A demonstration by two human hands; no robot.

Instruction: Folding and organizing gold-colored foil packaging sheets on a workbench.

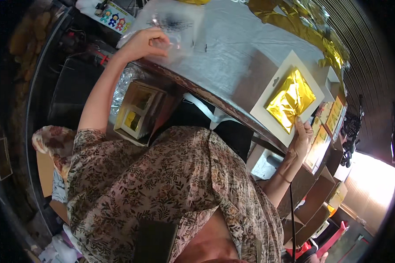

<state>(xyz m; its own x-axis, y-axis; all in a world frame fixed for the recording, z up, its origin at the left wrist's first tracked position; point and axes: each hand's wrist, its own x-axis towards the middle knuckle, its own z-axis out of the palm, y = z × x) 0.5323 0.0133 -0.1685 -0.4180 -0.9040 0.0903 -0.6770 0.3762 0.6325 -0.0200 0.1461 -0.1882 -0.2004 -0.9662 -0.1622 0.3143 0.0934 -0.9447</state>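
Note:
In my right hand (302, 133) is a white backing card (262, 105) with a hang hole, held by its lower right edge and tilted. A folded packet of shiny gold foil (292, 98) lies against the card, and my thumb presses on its lower corner. At the table's left part my left hand (145, 44) is over a stack of clear plastic bags (184, 26). Its fingers are curled at the near edge of a clear bag (174, 49), which they seem to pinch; the exact grip is hard to make out.
The table (219, 65) has a silvery cover and a worn front edge. Loose gold foil (289, 22) lies along its far right side. Below the table stands an open cardboard box (147, 90) with gold packets. Printed boxes (318, 147) and open cartons (314, 197) crowd the right.

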